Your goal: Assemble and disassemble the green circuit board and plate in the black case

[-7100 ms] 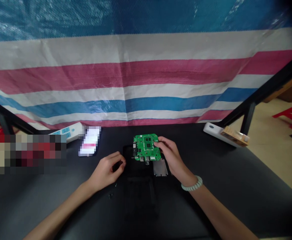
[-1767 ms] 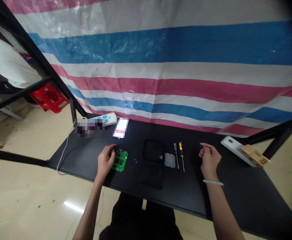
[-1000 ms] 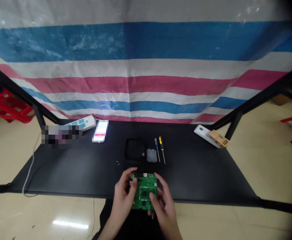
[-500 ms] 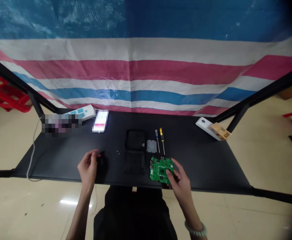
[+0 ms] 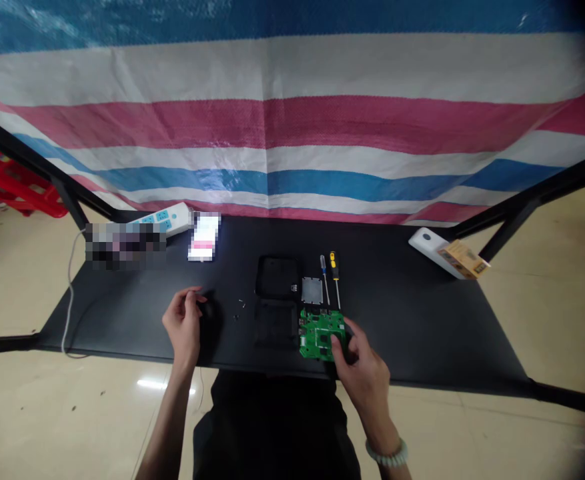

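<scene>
A green circuit board [image 5: 319,334] lies near the front edge of the black table [image 5: 422,320]. My right hand [image 5: 362,367] grips its right edge with closed fingers. My left hand [image 5: 185,323] hovers over the table to the left, its fingers curled loosely with nothing visible in them. Two black casing halves [image 5: 277,277] [image 5: 275,323] lie between the hands. A small metal plate [image 5: 311,289] rests beside the upper casing half. Tiny screws [image 5: 239,308] lie right of my left hand.
Two screwdrivers [image 5: 331,277] lie behind the board. At the back left are a white power strip [image 5: 165,219] and a blurred bright card [image 5: 204,236]. A white device with a cardboard box [image 5: 447,255] sits at the back right. A striped tarp hangs behind.
The board went from both hands at my lap to my right hand alone, and now rests at the table's front edge. My left hand moved away to the left.
</scene>
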`<state>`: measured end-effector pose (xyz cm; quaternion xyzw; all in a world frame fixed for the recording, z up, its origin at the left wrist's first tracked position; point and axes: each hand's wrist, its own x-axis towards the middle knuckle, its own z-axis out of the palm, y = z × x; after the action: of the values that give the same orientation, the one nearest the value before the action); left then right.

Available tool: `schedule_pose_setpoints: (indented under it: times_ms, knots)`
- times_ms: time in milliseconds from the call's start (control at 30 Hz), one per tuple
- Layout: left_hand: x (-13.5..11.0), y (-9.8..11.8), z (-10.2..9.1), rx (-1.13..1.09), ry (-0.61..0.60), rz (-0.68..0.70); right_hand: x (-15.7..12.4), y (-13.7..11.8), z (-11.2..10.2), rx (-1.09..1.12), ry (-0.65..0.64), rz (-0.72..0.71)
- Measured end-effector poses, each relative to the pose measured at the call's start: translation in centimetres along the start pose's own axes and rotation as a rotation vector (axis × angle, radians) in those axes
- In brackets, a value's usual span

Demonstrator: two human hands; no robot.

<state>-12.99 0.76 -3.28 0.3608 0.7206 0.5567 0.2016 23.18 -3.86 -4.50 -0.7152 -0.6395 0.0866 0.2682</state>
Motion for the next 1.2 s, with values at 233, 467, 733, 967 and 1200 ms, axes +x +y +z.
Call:
schedule_pose_setpoints:
  times_ms: [233,467,733,967,1200]
  knots:
    - [-0.1,0.0,0.0,0.026,0.019,-0.012,1.7,1.8,-0.3,0.139,0.056,0.043]
    - [0.0,0.0,0.3,0.151,-0.024,-0.021,2.6,2.1,0.0,0.174,0.123,0.037]
    - [-0.1,0.4,0.1,0.29,-0.135,-0.008,2.3,2.0,0.3,0.11,0.157,0.024]
    - [-0.1,0.3,0.4,0.21,-0.171,0.007,2.1,1.8,0.4,0.033,0.197,0.064]
    - [-0.1,0.5,0.4,0.236,-0.246,0.0,2.2,1.9,0.5,-0.04,0.223,0.095]
